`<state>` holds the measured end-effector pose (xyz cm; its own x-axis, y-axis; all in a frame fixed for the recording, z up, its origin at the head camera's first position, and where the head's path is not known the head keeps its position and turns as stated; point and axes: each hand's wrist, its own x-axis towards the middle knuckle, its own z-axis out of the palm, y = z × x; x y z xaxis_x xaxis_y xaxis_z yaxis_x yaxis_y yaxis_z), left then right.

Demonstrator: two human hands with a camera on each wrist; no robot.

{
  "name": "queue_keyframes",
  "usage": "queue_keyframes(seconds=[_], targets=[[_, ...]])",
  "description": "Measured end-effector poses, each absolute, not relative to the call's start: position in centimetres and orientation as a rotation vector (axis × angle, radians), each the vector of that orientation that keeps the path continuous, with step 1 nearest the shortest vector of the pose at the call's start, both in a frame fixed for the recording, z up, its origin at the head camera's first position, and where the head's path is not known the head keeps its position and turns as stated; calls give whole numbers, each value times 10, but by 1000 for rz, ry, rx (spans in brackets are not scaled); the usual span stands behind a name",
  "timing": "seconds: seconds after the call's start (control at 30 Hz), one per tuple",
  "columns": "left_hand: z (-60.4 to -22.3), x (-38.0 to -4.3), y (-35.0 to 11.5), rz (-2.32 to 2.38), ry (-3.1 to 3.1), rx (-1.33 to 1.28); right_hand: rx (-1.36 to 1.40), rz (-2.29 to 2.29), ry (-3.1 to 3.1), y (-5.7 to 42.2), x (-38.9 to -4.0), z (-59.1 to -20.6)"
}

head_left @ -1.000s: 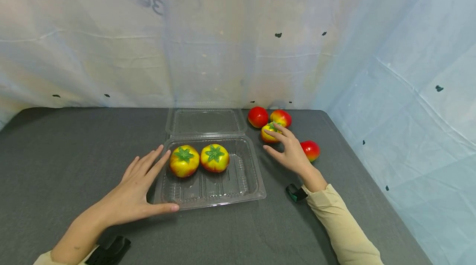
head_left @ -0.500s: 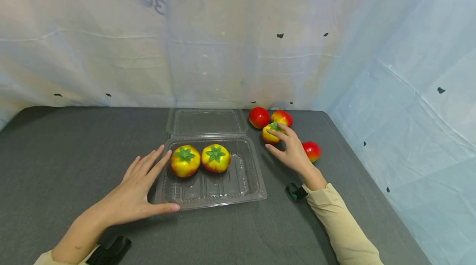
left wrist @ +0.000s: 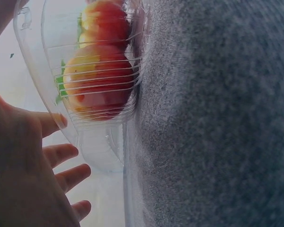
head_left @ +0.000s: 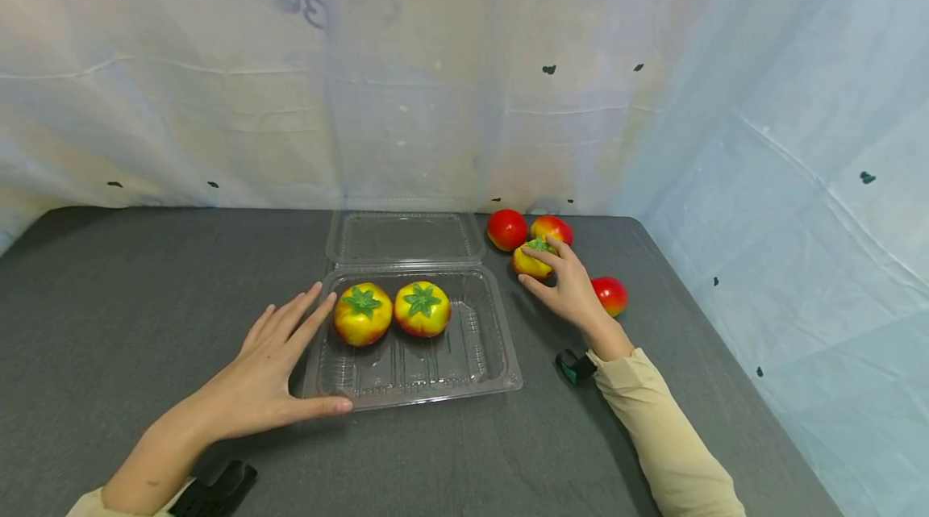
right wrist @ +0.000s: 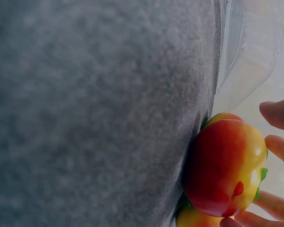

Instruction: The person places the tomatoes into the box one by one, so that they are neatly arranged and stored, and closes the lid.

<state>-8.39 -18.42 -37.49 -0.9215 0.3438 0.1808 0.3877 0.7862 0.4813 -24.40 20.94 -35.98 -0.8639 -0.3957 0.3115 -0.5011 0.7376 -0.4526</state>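
My left hand (head_left: 268,376) spreads along the left side of a clear plastic clamshell container (head_left: 501,356), fingers straight, thumb at the front rim. In the left wrist view, a fingertip meets the container's rim (left wrist: 26,52). Two yellow-red persimmons (head_left: 363,314) with green leafy tops sit side by side in the container's back left part. My right hand (head_left: 569,291) arches over another persimmon (head_left: 528,265) on the table. In the right wrist view, some fingers touch this persimmon (right wrist: 222,165), while the uppermost fingertip (right wrist: 270,111) stands apart from it.
A red fruit (head_left: 506,229) and a red-yellow fruit (head_left: 551,228) lie behind the right hand. Another red fruit (head_left: 611,296) lies to its right, partly hidden. The container's lid (head_left: 406,236) lies open toward the plastic-sheet wall (head_left: 435,97) behind the grey table (head_left: 181,275).
My right hand's fingers have closed in slightly around the persimmon, which tips a little. The left hand and the container stay put; the view shifts slightly.
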Motion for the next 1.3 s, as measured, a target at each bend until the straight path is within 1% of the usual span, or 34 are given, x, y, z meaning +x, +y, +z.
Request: queue_keyframes(seconds=[0.77, 1.3], targets=[[-375, -85, -184, -807, -2886, -594, 685, 768, -2779, 205, -254, -358], [-376, -84, -185, -815, -2883, -595, 808, 765, -2700, 204, -249, -363]])
